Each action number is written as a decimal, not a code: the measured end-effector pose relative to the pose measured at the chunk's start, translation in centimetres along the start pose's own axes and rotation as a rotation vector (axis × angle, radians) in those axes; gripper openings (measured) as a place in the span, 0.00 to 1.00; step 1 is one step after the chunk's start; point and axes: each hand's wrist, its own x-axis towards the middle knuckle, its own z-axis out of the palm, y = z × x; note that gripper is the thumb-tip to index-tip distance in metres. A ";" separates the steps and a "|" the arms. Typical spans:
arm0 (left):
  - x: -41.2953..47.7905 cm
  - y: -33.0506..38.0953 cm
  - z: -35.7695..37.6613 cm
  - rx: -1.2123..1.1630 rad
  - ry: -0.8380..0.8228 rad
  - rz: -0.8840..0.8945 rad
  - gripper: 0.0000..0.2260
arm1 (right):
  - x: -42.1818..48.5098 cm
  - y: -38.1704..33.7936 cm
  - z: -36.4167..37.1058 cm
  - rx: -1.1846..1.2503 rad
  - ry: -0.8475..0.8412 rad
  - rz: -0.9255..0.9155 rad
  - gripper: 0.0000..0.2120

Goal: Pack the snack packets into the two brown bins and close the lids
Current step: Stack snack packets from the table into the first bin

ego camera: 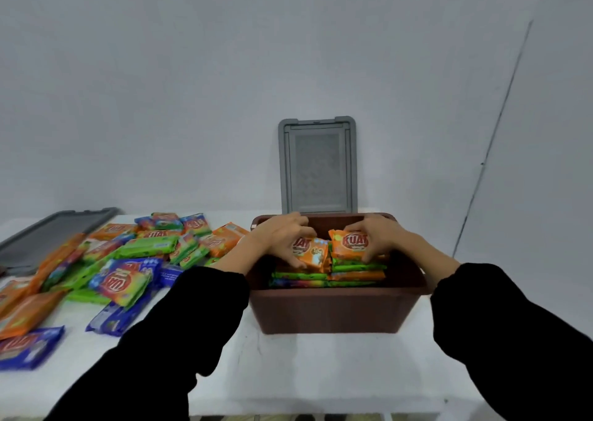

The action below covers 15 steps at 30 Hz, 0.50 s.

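An orange foil snack packet (313, 255) is being gripped by the left hand (280, 238), fingers curled round its edges, inside the open brown rectangular plastic bin (333, 310). A second orange packet (353, 244) is being pinched by the right hand (377, 233) atop the stacked packets (356, 274). The bin is being supported by the white table (321, 372), and a grey plastic lid (317, 167) is being propped upright against the wall behind it. A loose heap of coloured packets (128, 260) and a second grey lid (48, 233) are being left on the table's left side.
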 end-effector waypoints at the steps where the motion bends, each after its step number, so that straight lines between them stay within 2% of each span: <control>1: 0.0 -0.1 0.5 -0.029 0.014 -0.021 0.34 | 0.1 0.2 0.3 0.007 -0.004 0.008 0.38; 5: -0.2 -0.4 1.3 -0.142 0.052 -0.077 0.32 | 0.6 0.9 0.8 0.057 0.006 -0.006 0.38; 9: -0.1 -0.5 1.3 -0.230 0.077 -0.099 0.24 | 0.7 1.0 0.6 0.160 -0.013 -0.024 0.38; 12: 0.0 -0.7 1.3 -0.258 0.062 -0.119 0.25 | 0.6 1.1 0.9 0.159 -0.002 -0.037 0.38; 15: 0.1 -0.8 1.3 -0.258 0.055 -0.121 0.25 | 0.5 1.1 1.0 0.123 0.043 -0.066 0.34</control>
